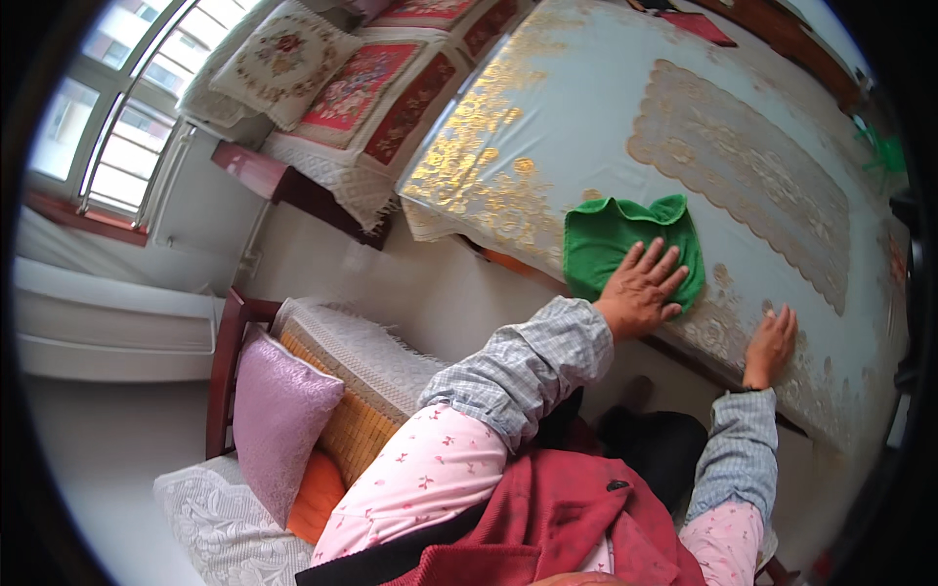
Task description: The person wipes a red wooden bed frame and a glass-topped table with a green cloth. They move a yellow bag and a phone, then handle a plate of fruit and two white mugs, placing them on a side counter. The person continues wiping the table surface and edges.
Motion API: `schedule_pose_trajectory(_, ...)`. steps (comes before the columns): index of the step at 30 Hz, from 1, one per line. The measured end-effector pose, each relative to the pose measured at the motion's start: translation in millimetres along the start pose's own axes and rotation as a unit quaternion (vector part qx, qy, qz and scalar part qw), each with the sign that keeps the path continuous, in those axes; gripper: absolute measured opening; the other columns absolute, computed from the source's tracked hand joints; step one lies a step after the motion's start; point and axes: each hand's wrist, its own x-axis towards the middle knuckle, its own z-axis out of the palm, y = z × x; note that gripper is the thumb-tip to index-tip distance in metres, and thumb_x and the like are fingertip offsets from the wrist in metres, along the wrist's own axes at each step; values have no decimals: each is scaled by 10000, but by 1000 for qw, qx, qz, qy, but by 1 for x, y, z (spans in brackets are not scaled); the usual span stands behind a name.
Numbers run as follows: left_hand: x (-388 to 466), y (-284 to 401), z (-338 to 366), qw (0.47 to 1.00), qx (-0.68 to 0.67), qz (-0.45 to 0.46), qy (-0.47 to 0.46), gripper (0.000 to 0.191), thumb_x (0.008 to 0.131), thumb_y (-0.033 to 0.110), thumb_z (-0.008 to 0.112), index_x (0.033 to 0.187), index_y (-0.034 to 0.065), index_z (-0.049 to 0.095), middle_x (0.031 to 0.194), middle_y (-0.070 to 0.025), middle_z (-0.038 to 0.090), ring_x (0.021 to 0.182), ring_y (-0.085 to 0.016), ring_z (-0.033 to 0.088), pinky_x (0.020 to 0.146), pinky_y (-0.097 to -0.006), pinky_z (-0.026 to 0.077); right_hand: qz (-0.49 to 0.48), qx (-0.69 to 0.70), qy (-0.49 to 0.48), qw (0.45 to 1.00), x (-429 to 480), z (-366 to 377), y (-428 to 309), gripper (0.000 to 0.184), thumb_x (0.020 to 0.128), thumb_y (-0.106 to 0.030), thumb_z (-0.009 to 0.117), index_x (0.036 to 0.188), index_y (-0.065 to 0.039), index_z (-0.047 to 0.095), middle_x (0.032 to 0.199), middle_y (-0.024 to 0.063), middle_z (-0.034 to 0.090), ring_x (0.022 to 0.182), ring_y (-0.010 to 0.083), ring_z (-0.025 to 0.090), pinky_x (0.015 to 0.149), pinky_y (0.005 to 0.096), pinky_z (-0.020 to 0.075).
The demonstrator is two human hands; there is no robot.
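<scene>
My left hand (645, 286) lies palm down on a green cloth (597, 245), its fingers spread. The cloth's far edge is rumpled and stands up in folds. Under it is a table (601, 110) with a pale cover printed with gold flowers, and the cloth reaches the table's near edge. Farther right, my right hand (772, 344) rests at the same near edge, with nothing visible in it; its palm is hidden.
A scalloped lace runner (740, 176) lies along the table's middle. A red flat item (700, 28) is at the far end. A sofa with floral covers (374, 88) stands beyond the left corner. Nearer are a wooden-framed seat (223, 366), a lilac cushion (282, 417) and a barred window (124, 110).
</scene>
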Motion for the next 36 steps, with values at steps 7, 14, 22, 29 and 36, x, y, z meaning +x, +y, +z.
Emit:
schedule_pose_trajectory(7,-31,-130,-52,962,272,6,2,591,960,503,528,1468,203,502,1561,-108,416,1456,-344,326,1197,-487,223,63,44,4,997,-2,-4,-12,393,989,-312,544,1287,-57,576,1410,163,533,1334,340,475,1095,518,360)
schedule_pose_trajectory(14,-23,-133,-48,893,170,-415,-37,720,1016,642,259,1599,220,259,1664,-145,188,1534,-404,111,1218,-548,92,104,50,-11,993,-2,-16,-27,433,978,-336,549,1327,-80,561,1419,145,539,1364,340,448,1128,524,326)
schedule_pose_trajectory(22,54,13,8,932,-355,-73,14,540,1062,369,460,1542,134,382,1573,-169,366,1473,-344,288,1206,-433,216,113,237,83,961,2,-28,-28,473,927,-308,640,1328,-72,557,1400,159,528,1334,392,441,1098,543,348)
schedule_pose_trajectory(29,31,-40,-13,968,-83,-194,137,525,1045,384,486,1465,72,461,1463,-237,458,1372,-390,424,1134,-441,340,-88,330,19,940,-27,-63,-142,659,865,-469,712,1441,-229,499,1554,111,393,1431,372,346,1129,606,298)
schedule_pose_trajectory(36,10,-48,4,961,-123,-143,202,568,1053,418,457,1469,31,454,1477,-237,454,1392,-381,395,1155,-450,302,-95,213,-58,971,-28,-46,-66,425,1011,-394,494,1373,-199,600,1497,11,511,1424,261,402,1208,515,216)
